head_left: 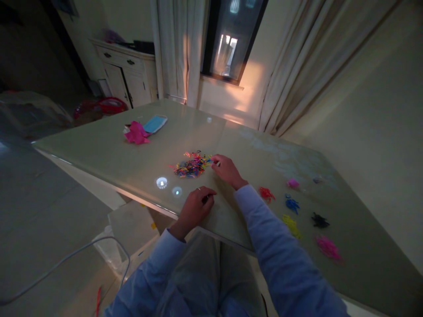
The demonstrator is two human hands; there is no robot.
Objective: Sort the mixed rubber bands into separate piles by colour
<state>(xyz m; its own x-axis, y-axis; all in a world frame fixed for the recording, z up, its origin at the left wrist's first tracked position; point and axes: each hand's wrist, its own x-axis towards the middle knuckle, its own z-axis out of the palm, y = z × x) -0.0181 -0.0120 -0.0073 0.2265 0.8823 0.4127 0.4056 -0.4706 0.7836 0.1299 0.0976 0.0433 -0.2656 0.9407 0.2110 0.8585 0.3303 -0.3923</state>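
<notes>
A loose heap of thin, multicoloured rubber bands [191,167] lies on the greenish table [165,147] in front of me. At the heap's right edge is my right hand [226,169], thumb and fingers pinched together. Strands lie right by these fingertips, but what the pinch holds is too small to make out. Nearer the table's front edge rests my left hand [198,204], its fingers curled and a ring on one. Its inner side is in shadow, so anything in it is hidden. Beside my right forearm lie small red bands [266,194], blue bands [292,204] and yellow bands [291,226].
Farther right are black bands [320,220], pink bands [328,248] and a small pink bunch [292,183]. A pink crumpled piece [137,133] and a blue face mask [155,124] lie at the far left. A grey cable [76,252] hangs left of the table.
</notes>
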